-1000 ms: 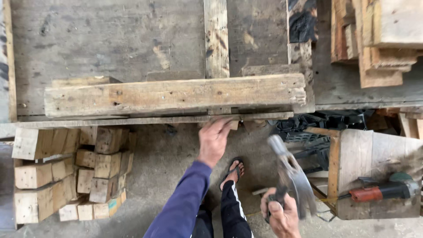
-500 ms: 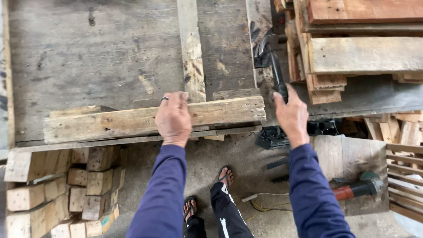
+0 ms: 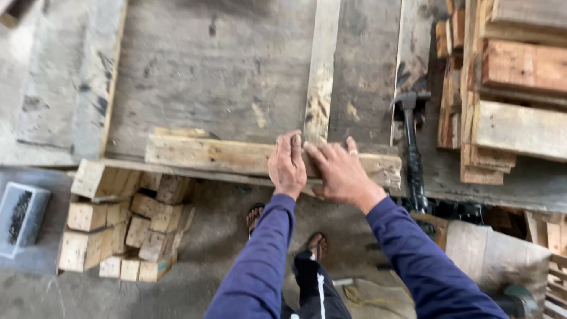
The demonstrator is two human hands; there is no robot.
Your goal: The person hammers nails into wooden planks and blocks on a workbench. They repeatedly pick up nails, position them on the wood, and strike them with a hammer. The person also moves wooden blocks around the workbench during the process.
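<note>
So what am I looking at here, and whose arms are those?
The picture comes from a camera worn on a person's head, looking down, so the arms in blue sleeves are that person's own. There is no machine, only two bare hands. The left hand and the right hand both rest side by side on a rough wooden plank, which lies along the near edge of a big grey wooden board. Neither hand holds a tool. A hammer lies on the board to the right. Below, on the floor, is a pile of small wooden blocks, and more planks are stacked at the far right. You can also see the person's sandalled feet.
</note>
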